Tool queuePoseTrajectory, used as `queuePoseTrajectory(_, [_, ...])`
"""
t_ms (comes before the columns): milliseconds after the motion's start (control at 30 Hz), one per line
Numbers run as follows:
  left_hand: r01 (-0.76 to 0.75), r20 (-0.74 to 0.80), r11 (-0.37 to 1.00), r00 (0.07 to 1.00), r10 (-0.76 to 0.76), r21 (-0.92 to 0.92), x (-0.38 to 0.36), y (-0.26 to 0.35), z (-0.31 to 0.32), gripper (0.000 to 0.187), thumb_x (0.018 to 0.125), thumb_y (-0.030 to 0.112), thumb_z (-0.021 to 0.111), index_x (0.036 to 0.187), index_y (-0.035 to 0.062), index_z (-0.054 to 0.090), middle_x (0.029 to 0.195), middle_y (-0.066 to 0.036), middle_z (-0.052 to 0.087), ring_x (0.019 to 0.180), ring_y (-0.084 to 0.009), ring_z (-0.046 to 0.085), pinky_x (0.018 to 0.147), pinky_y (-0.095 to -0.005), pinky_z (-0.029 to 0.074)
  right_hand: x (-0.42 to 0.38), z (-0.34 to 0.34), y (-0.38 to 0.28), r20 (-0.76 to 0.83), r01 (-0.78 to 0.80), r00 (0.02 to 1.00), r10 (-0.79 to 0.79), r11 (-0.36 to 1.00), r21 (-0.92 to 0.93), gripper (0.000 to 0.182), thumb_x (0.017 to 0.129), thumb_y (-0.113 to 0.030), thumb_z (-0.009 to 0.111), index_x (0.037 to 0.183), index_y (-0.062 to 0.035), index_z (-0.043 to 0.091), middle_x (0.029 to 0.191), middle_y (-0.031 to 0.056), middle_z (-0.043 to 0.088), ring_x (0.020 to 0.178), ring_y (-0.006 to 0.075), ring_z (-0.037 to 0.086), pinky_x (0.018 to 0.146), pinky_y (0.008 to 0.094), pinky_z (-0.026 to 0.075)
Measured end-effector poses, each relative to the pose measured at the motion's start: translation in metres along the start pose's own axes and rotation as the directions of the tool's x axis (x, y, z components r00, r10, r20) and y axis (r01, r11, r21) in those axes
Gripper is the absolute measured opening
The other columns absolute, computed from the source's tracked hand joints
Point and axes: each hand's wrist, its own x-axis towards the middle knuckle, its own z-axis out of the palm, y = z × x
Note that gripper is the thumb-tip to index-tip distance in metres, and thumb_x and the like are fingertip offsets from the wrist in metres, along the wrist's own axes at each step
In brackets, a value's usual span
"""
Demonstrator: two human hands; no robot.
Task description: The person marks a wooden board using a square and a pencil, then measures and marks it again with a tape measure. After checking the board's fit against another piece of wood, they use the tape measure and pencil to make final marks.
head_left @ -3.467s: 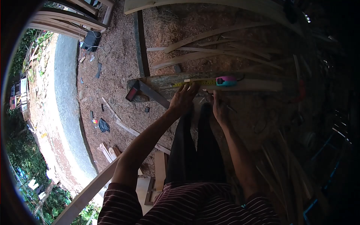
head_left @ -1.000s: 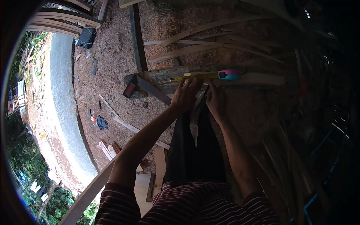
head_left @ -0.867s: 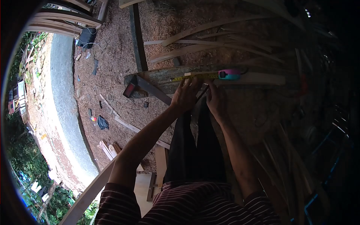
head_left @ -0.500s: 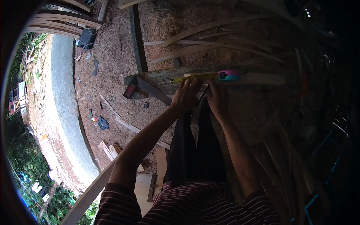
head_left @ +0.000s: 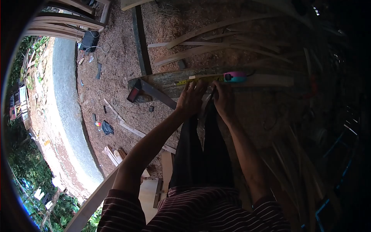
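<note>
A tape measure (head_left: 235, 77) with a pink and turquoise case lies on a weathered plank, its yellow blade (head_left: 181, 82) drawn out to the left. My left hand (head_left: 191, 99) has its fingertips over the blade, holding it beside a small pale piece of wood (head_left: 192, 77). Just right of it, my right hand (head_left: 223, 99) is closed around a thin dark stick (head_left: 210, 95), whose exact kind is too dim to tell. Left of both hands, a handsaw (head_left: 157, 94) with a black and red handle rests slanted against the plank (head_left: 164, 80).
Long thin wood strips (head_left: 216, 46) lie beyond the plank. Shavings cover the ground (head_left: 116, 69). A black case (head_left: 90, 40) with a cord sits at upper left, near stacked timber (head_left: 65, 21). Boards (head_left: 167, 170) lie by my legs, and more wood stands in shadow at right.
The dark stick in my right hand has tilted more upright, and that hand has shifted slightly. My left hand and the tape measure have barely moved.
</note>
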Motion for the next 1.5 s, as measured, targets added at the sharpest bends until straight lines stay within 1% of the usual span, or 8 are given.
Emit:
queuePoseTrajectory(267, [-0.032, 0.029, 0.993, 0.999, 0.029, 0.117, -0.002, -0.001, -0.001, 0.074, 0.071, 0.021, 0.063, 0.137, 0.0028, 0.036, 0.133, -0.015, 0.037, 0.122, -0.0300, 0.038, 0.105, -0.0441, 0.034, 0.004, 0.002, 0.001, -0.096, 0.083, 0.993, -0.063, 0.973, 0.217, 0.027, 0.087, -0.002, 0.058, 0.114, -0.0035, 0.056, 0.095, 0.0135, 0.062, 0.091, 0.0269, 0.060, 0.078, 0.0366, 0.047])
queuePoseTrajectory(433, [-0.025, 0.014, 0.994, 1.000, 0.024, 0.107, -0.001, -0.001, -0.004, 0.073, 0.070, 0.021, 0.063, 0.136, 0.0019, 0.037, 0.133, -0.015, 0.037, 0.122, -0.0299, 0.039, 0.105, -0.0430, 0.035, 0.001, 0.010, -0.009, -0.090, -0.232, 0.941, 0.328, 0.813, 0.534, 0.012, 0.082, -0.003, 0.061, 0.093, -0.0036, 0.059, 0.086, 0.0138, 0.063, 0.080, 0.0264, 0.064, 0.068, 0.0331, 0.050])
queuePoseTrajectory(667, [-0.021, -0.002, 0.996, 1.000, 0.022, 0.090, -0.001, -0.001, -0.003, 0.077, 0.069, 0.021, 0.063, 0.138, 0.0017, 0.034, 0.131, -0.016, 0.038, 0.122, -0.0313, 0.040, 0.105, -0.0425, 0.035, 0.003, 0.018, 0.002, -0.073, -0.175, 0.968, 0.241, 0.853, 0.492, 0.009, 0.080, -0.003, 0.061, 0.085, -0.0028, 0.054, 0.084, 0.0131, 0.063, 0.081, 0.0253, 0.064, 0.069, 0.0339, 0.050])
queuePoseTrajectory(767, [-0.021, -0.015, 0.996, 1.000, 0.023, 0.087, -0.002, 0.000, -0.004, 0.077, 0.069, 0.020, 0.062, 0.138, 0.0019, 0.034, 0.130, -0.016, 0.039, 0.123, -0.0314, 0.039, 0.105, -0.0427, 0.035, 0.005, 0.015, 0.000, -0.081, -0.127, 0.978, 0.194, 0.851, 0.510, 0.010, 0.084, -0.007, 0.061, 0.085, -0.0020, 0.053, 0.078, 0.0104, 0.061, 0.075, 0.0197, 0.062, 0.067, 0.0322, 0.047])
queuePoseTrajectory(833, [-0.024, -0.013, 0.996, 1.000, 0.025, 0.086, -0.002, -0.001, -0.004, 0.076, 0.069, 0.019, 0.062, 0.138, 0.0021, 0.034, 0.130, -0.016, 0.039, 0.122, -0.0313, 0.039, 0.105, -0.0428, 0.035, 0.008, 0.015, -0.002, -0.114, -0.101, 0.980, 0.165, 0.898, 0.428, 0.011, 0.079, -0.005, 0.065, 0.080, -0.0031, 0.053, 0.076, 0.0120, 0.059, 0.073, 0.0272, 0.060, 0.066, 0.0364, 0.046])
queuePoseTrajectory(933, [-0.025, 0.001, 0.998, 1.000, 0.025, 0.057, -0.001, -0.001, -0.004, 0.075, 0.069, 0.017, 0.062, 0.138, 0.0024, 0.035, 0.130, -0.016, 0.038, 0.122, -0.0310, 0.040, 0.105, -0.0431, 0.035, 0.009, 0.020, -0.004, -0.147, -0.074, 0.977, 0.157, 0.887, 0.455, 0.013, 0.078, -0.007, 0.066, 0.078, -0.0034, 0.053, 0.073, 0.0116, 0.056, 0.071, 0.0286, 0.057, 0.065, 0.0374, 0.044])
queuePoseTrajectory(1267, [-0.016, -0.016, 1.000, 1.000, 0.016, -0.006, -0.001, -0.001, -0.007, 0.071, 0.068, 0.014, 0.062, 0.135, 0.0059, 0.039, 0.132, -0.016, 0.041, 0.121, -0.0352, 0.042, 0.102, -0.0424, 0.040, 0.010, 0.017, -0.003, -0.088, -0.101, 0.984, 0.153, 0.899, 0.427, 0.013, 0.079, -0.008, 0.065, 0.076, -0.0035, 0.052, 0.072, 0.0119, 0.056, 0.071, 0.0285, 0.057, 0.066, 0.0378, 0.044])
queuePoseTrajectory(1500, [-0.025, -0.026, 1.000, 0.999, 0.026, 0.019, -0.002, -0.001, -0.005, 0.075, 0.068, 0.016, 0.064, 0.137, 0.0060, 0.036, 0.130, -0.015, 0.039, 0.122, -0.0316, 0.040, 0.105, -0.0446, 0.035, 0.012, 0.019, -0.001, -0.080, -0.108, 0.985, 0.152, 0.909, 0.402, 0.012, 0.079, -0.008, 0.064, 0.076, -0.0029, 0.053, 0.070, 0.0120, 0.057, 0.069, 0.0291, 0.058, 0.065, 0.0387, 0.044])
